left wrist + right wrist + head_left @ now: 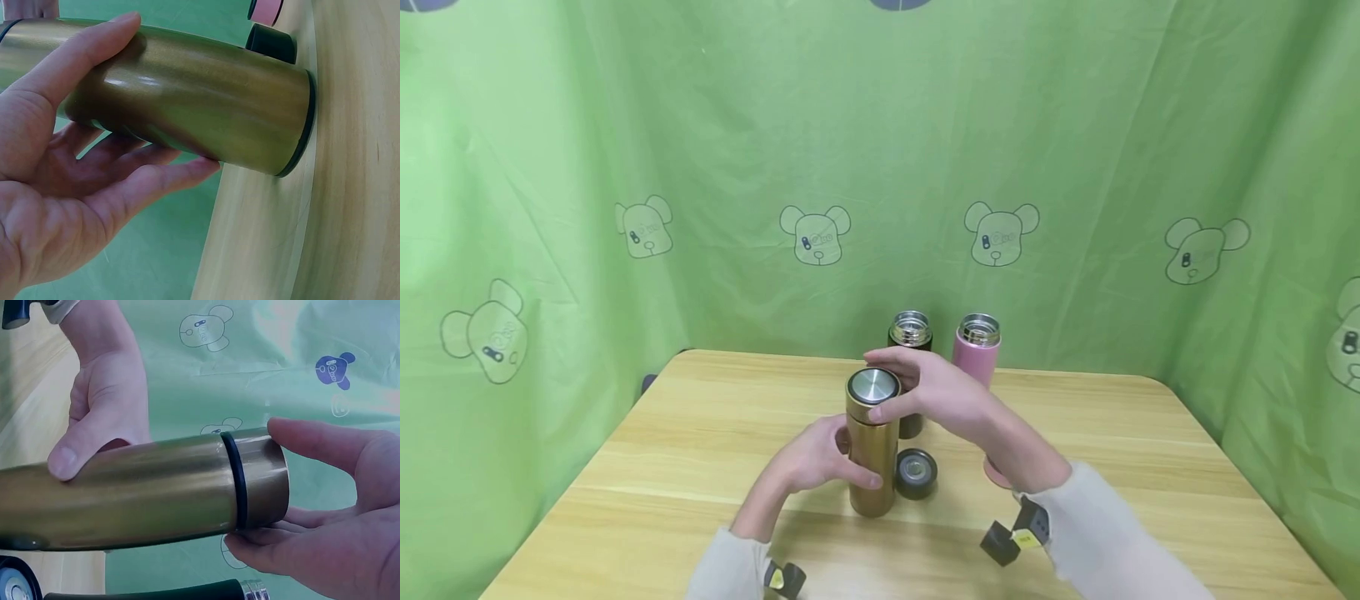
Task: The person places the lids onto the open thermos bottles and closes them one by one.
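Observation:
A gold thermos flask (874,458) stands upright near the middle of the wooden table, its lid (874,387) on top with a silver disc. My left hand (811,456) grips its body from the left, thumb across the front; in the left wrist view the fingers pass beneath the body. At the top, my right hand (350,506) holds the gold lid between thumb and fingers. Just right of the base lies a black lid (917,473). Behind stands a black flask (912,427), uncapped, partly hidden by my right hand.
An uncapped pink flask (975,360) stands at the back right, partly behind my right arm. A pink lid (995,475) shows beside that forearm. Green curtains (880,150) with bear heads enclose the wooden table (700,467) at the back and sides.

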A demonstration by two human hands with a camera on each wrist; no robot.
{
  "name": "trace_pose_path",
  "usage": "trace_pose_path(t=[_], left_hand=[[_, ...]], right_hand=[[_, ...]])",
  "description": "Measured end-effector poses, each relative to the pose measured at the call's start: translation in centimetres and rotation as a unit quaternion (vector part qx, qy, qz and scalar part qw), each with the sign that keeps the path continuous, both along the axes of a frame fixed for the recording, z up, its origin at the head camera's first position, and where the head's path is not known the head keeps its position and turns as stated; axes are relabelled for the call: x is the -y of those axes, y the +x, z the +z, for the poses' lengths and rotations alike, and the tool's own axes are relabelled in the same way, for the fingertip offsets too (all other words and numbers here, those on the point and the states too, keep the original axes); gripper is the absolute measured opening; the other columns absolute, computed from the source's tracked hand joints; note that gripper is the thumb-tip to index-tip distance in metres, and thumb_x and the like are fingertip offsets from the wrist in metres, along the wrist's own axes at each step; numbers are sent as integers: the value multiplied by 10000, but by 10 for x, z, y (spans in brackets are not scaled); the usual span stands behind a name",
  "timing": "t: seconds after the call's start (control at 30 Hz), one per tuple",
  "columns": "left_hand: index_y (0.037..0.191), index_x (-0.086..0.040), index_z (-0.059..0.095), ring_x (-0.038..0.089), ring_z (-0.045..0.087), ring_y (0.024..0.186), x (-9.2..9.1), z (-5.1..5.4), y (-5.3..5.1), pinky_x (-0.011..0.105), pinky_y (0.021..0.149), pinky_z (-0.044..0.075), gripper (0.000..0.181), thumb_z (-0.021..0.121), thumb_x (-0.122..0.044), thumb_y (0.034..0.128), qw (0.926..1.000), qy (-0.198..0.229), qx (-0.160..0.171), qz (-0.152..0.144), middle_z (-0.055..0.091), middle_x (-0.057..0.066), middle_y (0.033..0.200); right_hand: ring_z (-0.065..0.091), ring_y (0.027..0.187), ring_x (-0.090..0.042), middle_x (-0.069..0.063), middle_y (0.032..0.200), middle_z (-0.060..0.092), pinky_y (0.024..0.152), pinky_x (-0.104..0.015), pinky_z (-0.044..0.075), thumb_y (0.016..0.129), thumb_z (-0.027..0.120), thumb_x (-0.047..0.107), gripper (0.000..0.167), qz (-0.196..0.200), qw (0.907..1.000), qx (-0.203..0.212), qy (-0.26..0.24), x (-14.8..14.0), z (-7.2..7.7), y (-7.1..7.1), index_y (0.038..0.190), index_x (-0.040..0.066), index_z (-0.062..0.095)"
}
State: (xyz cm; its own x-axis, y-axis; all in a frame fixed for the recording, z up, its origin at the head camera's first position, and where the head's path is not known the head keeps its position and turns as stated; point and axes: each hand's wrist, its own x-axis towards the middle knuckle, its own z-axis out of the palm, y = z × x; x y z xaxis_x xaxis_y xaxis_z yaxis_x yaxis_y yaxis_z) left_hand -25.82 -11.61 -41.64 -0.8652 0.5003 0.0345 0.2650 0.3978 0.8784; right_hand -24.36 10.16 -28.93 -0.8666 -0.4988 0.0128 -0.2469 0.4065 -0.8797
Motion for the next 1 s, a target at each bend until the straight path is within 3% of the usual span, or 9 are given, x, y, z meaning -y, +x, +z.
trace_pose_path(t=[0.23, 0.7, 1.0], left_hand=[[1261, -292, 654, 169, 662, 1129, 0, -1, -1, 463, 1018, 515, 637, 929, -340, 689, 9999, -69, -98, 40, 718, -77, 1191], [1250, -288, 662, 157, 667, 1091, 0, 0, 0, 449, 996, 525, 650, 938, -357, 665, 9996, -123, -208, 113, 720, -86, 1161], [1277, -271, 654, 151, 666, 1092, 0, 0, 0, 442, 1002, 520, 676, 936, -363, 669, 9995, -148, -234, 118, 720, -87, 1169]], right_hand=[[588, 1297, -253, -38, 1364, 651, 1147, -524, 403, 791, 847, 257, 737, 11, 9996, -263, 140, 0, -2, -1, 1451, 136, 544], [661, 1109, -171, 52, 1162, 715, 1022, -444, 514, 694, 928, 308, 685, -782, 9954, -511, 214, 8, -6, 4, 1308, 205, 643], [644, 1039, -200, -12, 1115, 673, 964, -411, 534, 654, 946, 354, 714, -1106, 9917, -599, 277, 14, -8, 5, 1238, 143, 593]])
